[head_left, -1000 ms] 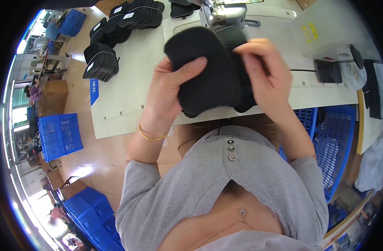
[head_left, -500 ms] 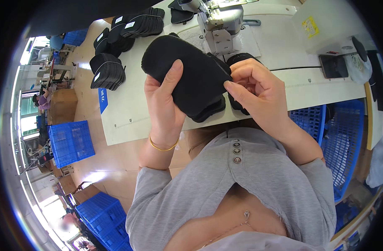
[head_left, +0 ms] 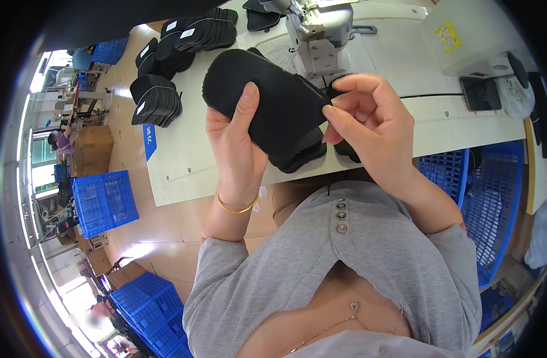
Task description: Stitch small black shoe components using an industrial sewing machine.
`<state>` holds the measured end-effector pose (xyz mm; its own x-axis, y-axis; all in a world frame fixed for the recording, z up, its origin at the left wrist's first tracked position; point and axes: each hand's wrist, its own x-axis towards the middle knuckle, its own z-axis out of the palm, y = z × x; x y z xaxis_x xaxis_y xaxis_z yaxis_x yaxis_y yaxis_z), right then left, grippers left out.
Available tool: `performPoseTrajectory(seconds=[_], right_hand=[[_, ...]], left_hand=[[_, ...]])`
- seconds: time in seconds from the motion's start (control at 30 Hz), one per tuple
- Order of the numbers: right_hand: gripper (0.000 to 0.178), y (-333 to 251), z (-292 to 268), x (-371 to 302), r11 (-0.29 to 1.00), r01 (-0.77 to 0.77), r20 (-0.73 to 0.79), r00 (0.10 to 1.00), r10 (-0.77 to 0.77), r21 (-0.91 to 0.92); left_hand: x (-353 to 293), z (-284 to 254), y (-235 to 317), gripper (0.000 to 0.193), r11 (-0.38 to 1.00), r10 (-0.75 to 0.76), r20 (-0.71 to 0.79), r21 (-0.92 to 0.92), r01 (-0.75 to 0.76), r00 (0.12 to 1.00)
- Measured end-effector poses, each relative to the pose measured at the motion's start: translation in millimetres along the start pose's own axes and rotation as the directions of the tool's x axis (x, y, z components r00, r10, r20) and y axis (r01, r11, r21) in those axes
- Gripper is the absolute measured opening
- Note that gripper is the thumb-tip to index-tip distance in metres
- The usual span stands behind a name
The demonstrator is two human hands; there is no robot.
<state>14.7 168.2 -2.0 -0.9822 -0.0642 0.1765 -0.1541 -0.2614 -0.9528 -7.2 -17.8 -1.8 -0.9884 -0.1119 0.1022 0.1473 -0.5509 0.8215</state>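
My left hand (head_left: 234,149) holds up a black, round-ended padded fabric piece (head_left: 276,104), its thumb lying on the top face and the other fingers hidden underneath. At the piece's right corner is my right hand (head_left: 375,128), with the thumb tip and a bent finger pinching the edge and the index finger lifted off it. Below the piece, more black pieces (head_left: 300,160) lie at the table's front edge, partly covered. Just beyond stands a sewing machine (head_left: 321,51) with its lamp lit.
Bundled stacks of black pieces (head_left: 157,101) sit on the table's left end. More black pieces (head_left: 263,19) lie beside the machine. A phone (head_left: 481,94) rests at the right. Blue crates (head_left: 491,197) stand under the table, others (head_left: 105,203) on the floor at left.
My right index finger has lifted and straightened away from the piece's corner, and the right hand has opened a little. The left hand keeps its hold, nearly still.
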Motion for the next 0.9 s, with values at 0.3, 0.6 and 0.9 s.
performPoseTrajectory(seconds=[0.3,0.6,0.9], right_hand=[[0.027,-3.9,-10.1,2.5,0.990,-0.117,0.154,0.983,0.104,0.082],[0.014,-4.7,-3.9,9.9,0.992,-0.112,0.095,0.989,0.118,-0.063],[0.017,-16.4,2.2,49.0,0.988,-0.146,0.086,0.986,0.141,0.056]], left_hand=[[5.0,-0.4,-2.7,0.024,0.999,0.016,-0.006,0.043,-0.015,1.000],[15.0,8.1,-3.1,0.026,0.990,0.085,-0.052,0.120,-0.078,0.995],[82.1,23.1,23.3,0.024,0.950,-0.041,0.075,0.311,0.016,0.996]])
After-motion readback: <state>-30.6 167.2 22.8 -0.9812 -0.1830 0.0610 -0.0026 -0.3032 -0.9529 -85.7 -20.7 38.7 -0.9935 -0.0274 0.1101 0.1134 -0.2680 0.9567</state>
